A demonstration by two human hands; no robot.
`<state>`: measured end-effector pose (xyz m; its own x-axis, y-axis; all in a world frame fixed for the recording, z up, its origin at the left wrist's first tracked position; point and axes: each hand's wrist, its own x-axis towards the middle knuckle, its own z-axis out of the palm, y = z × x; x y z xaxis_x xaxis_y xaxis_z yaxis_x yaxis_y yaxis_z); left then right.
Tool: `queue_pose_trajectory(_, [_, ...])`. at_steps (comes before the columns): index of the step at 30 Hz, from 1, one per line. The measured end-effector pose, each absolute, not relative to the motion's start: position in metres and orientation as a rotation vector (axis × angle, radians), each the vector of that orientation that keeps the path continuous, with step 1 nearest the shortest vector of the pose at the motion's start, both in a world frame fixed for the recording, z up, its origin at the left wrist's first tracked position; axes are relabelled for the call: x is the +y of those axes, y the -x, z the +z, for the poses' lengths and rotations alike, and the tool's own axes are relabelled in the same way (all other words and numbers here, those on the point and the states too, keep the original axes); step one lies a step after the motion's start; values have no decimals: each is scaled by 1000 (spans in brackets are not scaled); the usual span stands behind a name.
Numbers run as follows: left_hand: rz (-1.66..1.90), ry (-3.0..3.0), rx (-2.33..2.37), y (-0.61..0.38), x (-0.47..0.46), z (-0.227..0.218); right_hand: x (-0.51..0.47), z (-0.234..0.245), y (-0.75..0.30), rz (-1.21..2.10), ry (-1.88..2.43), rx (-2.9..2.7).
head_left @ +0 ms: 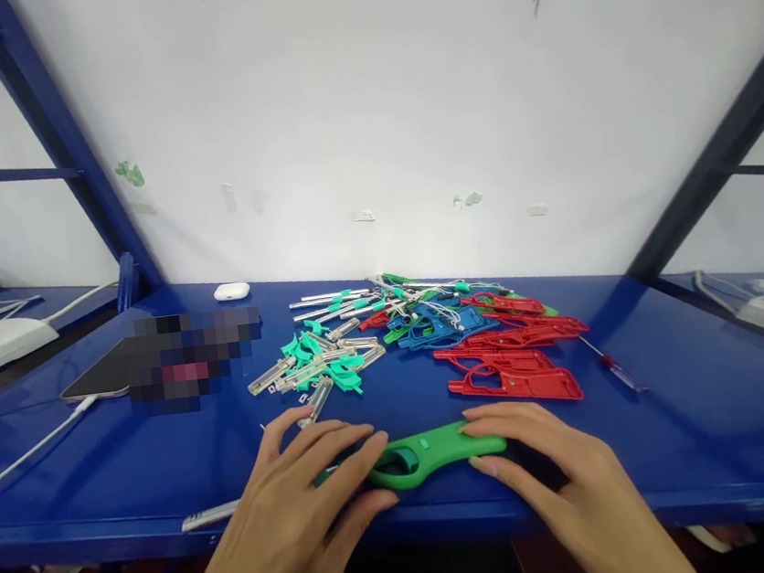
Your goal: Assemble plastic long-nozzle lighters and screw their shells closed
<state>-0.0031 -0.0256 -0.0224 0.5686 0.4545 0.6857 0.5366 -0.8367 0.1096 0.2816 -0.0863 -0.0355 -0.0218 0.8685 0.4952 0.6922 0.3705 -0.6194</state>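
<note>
Both hands work at the near edge of the blue bench (716, 432). On the left, the left hand (310, 506) lies over one end of a green handle (435, 453), fingers (345, 442) curled across its top and thumb underneath, gripping it. The handle lies flat, its long axis running left to right along the bench edge, the right end a touch farther from the camera and a loop opening near its middle. A thin metal tube (209, 516) sticks out leftward past the left hand; whether it joins the handle is hidden. The right hand (563, 487) pinches the handle's right end between fingertips and thumb. Farther back, from the left: a cable (28, 451), a phone (95, 379), a white earbud case (232, 292), a heap of teal and metal parts (314, 363), blue shells (434, 326), red shells (509, 373) and a red screwdriver (616, 370).
</note>
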Motion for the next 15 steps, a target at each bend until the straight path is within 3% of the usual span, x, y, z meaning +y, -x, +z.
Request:
queue_pose_trajectory(7, [-1014, 2478, -1159, 73, 9, 9, -85, -40, -283, 159, 1394, -1783])
queue_pose_trajectory(15, [-835, 2714, -1413, 91, 32, -6, -86, -39, -281, 108, 1414, -1739])
